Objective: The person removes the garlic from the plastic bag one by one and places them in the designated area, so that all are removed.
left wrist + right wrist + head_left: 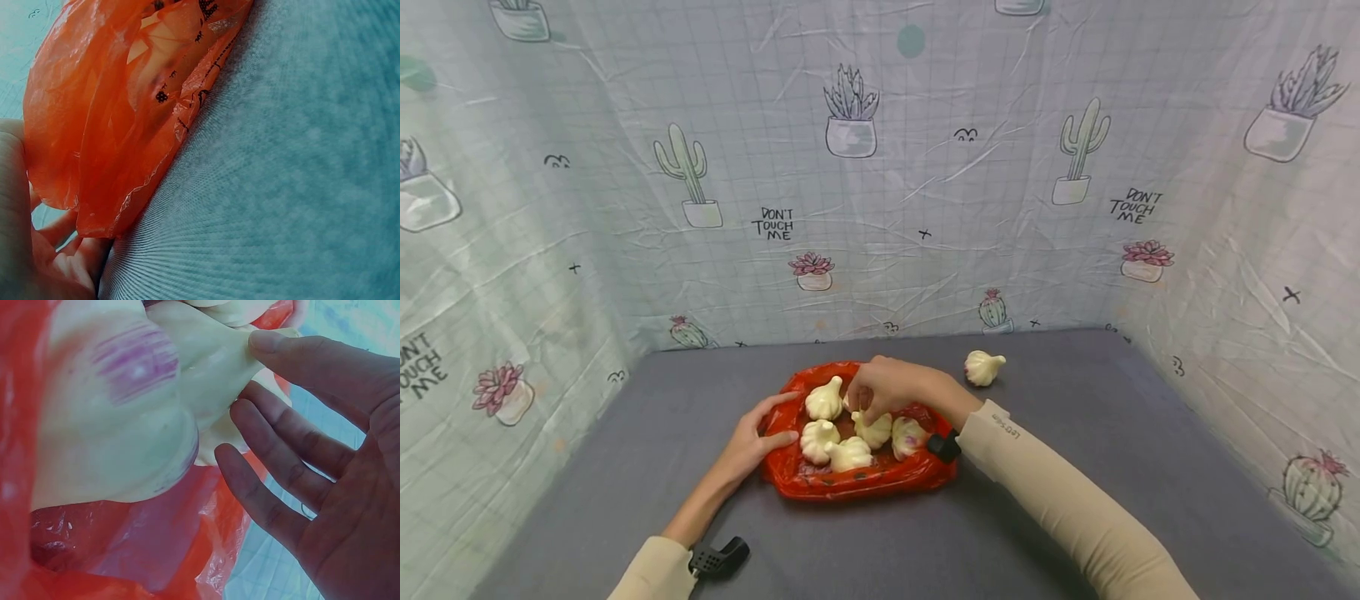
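Observation:
A red plastic bag (pixel 880 485) lies with its mouth spread wide, and several garlic bulbs (pixel 850 455) sit inside. My left hand (pixel 747 446) holds the bag's left rim, thumb and fingers apart on the plastic. In the left wrist view, part of that hand (pixel 56 262) shows beside the bag (pixel 119 125). My right hand (pixel 887 385) reaches into the bag from the right. Its thumb and forefinger pinch the stem of a garlic bulb (pixel 874 432); the other fingers extend beside it in the right wrist view. A purple-streaked bulb (pixel 119 412) lies close to that one.
One more garlic bulb (pixel 982 368) lies on the grey tabletop (pixel 1075 417), behind and right of the bag. A cloth printed with cacti (pixel 880 200) hangs round the back and sides of the table.

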Tool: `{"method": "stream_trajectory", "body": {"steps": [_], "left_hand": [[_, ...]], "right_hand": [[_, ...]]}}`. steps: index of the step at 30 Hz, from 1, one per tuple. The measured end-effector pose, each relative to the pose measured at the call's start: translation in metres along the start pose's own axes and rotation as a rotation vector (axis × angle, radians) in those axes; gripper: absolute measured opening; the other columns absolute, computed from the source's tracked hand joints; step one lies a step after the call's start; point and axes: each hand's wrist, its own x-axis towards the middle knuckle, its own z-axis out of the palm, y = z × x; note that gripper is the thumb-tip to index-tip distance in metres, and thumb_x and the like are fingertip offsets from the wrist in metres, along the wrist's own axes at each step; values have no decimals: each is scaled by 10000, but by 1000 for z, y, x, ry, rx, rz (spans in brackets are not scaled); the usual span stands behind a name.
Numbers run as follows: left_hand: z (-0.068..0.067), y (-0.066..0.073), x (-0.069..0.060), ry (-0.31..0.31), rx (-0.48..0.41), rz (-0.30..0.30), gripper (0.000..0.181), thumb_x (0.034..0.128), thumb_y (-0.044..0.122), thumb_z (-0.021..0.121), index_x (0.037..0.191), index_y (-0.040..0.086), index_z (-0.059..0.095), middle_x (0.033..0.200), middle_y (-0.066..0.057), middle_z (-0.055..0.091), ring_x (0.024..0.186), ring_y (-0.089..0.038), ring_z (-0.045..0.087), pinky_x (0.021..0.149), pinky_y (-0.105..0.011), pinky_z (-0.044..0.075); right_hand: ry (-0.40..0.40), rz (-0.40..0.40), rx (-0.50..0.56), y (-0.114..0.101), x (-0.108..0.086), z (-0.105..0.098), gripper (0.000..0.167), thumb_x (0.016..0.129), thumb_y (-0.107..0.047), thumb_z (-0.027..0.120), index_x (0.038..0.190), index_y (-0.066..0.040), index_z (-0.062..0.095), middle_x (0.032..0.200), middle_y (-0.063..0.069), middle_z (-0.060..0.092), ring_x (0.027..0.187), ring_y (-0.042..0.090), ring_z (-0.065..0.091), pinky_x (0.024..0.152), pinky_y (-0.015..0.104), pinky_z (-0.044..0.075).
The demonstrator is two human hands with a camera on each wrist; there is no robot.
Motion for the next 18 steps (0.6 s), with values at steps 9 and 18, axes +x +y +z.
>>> {"method": "stream_trajectory", "body": {"steps": [9, 18], "left_hand": [[-1, 1, 1, 2, 13, -13, 593, 925, 120, 744, 1485, 142, 547, 1471, -218, 553, 1153, -225, 650, 890, -238, 558], [-1, -2, 1, -1, 0, -11, 586, 931, 121, 740, 1484, 141, 547, 1488, -223, 536, 1153, -230, 651, 887, -244, 564]], "right_hand": [[19, -39, -1, 5, -3, -4, 141, 909, -135, 791, 1045, -174, 783, 1027, -37, 773, 947, 92, 702, 843, 247, 562], [55, -48, 32, 8, -12, -11, 183, 919, -139, 770, 1101, -160, 782, 1058, -18, 782, 977, 108, 722, 866, 247, 571]]}}
